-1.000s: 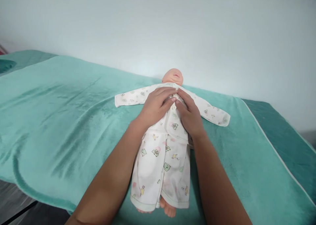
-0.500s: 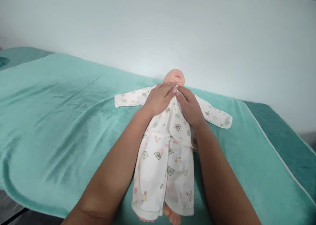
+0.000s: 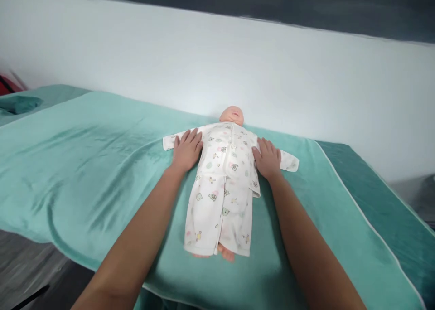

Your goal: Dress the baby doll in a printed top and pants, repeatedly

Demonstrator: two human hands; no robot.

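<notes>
A baby doll (image 3: 232, 115) lies on its back, head toward the wall, with its arms out to the sides. It wears a white printed pajama top (image 3: 228, 149) and matching pajama pants (image 3: 205, 210); its toes poke out below the cuffs. My left hand (image 3: 187, 150) rests flat, fingers extended, on the sleeve at the left of the picture. On the opposite sleeve, close to the top's side, lies my right hand (image 3: 268, 157) with its fingers stretched out. Neither hand grips the cloth. The doll's own hands do not show at the sleeve ends.
A light green plush blanket (image 3: 102, 165) covers the surface under the doll, with a darker green cloth (image 3: 380, 187) beneath it at the right. Behind stands a white wall (image 3: 217, 60) with a dark band above. Grey wooden floor (image 3: 23, 264) shows at the lower left.
My hands have moved apart from the doll's upper chest, outward onto its two sleeves. The chest and front closure are uncovered. The camera view has shifted, showing more wall above.
</notes>
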